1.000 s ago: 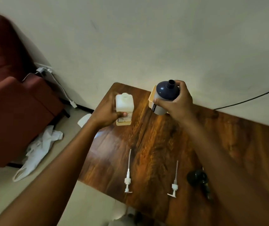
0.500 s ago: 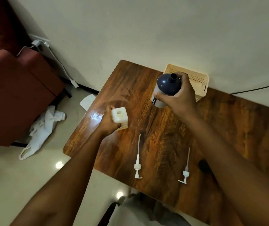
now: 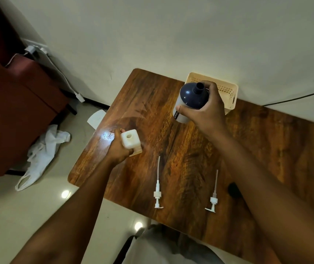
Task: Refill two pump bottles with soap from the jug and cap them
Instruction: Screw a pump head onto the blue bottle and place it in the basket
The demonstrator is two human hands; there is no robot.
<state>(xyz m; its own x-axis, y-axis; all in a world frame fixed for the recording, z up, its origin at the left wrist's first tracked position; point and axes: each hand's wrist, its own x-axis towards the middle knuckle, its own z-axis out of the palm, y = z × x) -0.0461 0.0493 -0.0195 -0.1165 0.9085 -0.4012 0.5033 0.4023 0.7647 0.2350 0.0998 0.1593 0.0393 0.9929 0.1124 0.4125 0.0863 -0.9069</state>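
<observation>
My left hand (image 3: 118, 148) grips a small square white bottle (image 3: 130, 141), uncapped, standing upright on the wooden table (image 3: 171, 149) at its left side. My right hand (image 3: 205, 109) holds a round bottle with a dark blue top and white body (image 3: 191, 98), its neck open, just above the table in front of a basket. Two white pump heads with long tubes lie flat near the front edge: one (image 3: 157, 191) in the middle, the other (image 3: 213, 197) to its right. No jug is visible.
A cream plastic basket (image 3: 228, 92) sits against the wall behind the blue bottle. A dark object (image 3: 233, 189) lies partly hidden under my right forearm. A red armchair (image 3: 15, 111), a white bag and cables are on the floor to the left.
The left hand has brought the square bottle back toward me and set it down on the table's left side. The blue bottle stays near the basket in my right hand; the camera tilted down.
</observation>
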